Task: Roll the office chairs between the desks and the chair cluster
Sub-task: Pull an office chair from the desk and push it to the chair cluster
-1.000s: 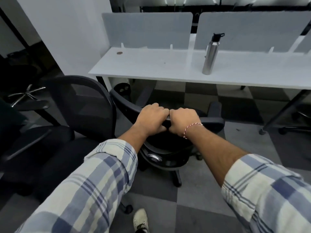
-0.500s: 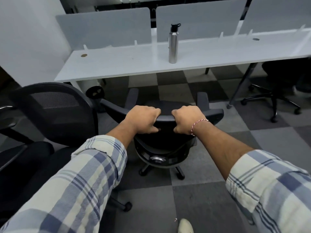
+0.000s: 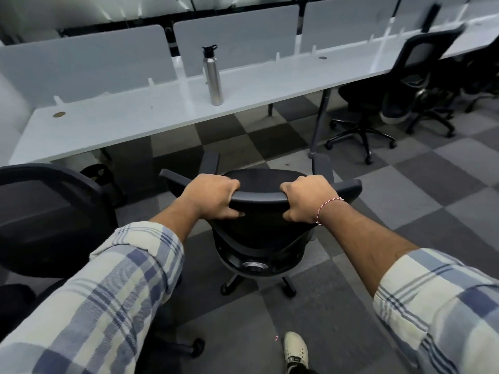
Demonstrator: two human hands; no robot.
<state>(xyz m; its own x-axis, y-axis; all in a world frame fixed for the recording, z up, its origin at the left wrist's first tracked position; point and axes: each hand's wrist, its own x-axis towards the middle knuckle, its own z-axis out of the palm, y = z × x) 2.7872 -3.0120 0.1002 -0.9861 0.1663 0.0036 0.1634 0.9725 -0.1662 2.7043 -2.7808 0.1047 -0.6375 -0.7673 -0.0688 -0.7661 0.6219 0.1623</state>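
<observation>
The left hand (image 3: 213, 197) is wrapped over the top rail (image 3: 259, 197) of the office chair (image 3: 259, 236), fingers curled over the far edge and thumb on the near side. The right hand (image 3: 307, 201) grips the same rail the same way, so the two hands sit either side of the rail's middle with a gap between them. Both arms reach out about equally, and neither hand looks nearer the chair than the other.

The rail runs across the person from left to right. The chair stands straight ahead of the hands on the carpet floor (image 3: 405, 201), with its back to the person and its armrests (image 3: 210, 163) pointing at the worktop (image 3: 135, 122). That is the line that matters: hands, chair, then the open knee space under the worktop, one behind the other. I'd judge an even push from both hands would roll it in there, left of the desk leg (image 3: 321, 122).

A second chair (image 3: 48, 211) stands just beside it on the left and could catch its base if the push drifts that way. A steel bottle (image 3: 213, 74) stands upright on the worktop. More chairs (image 3: 378, 103) sit at the worktop well off to the right.
</observation>
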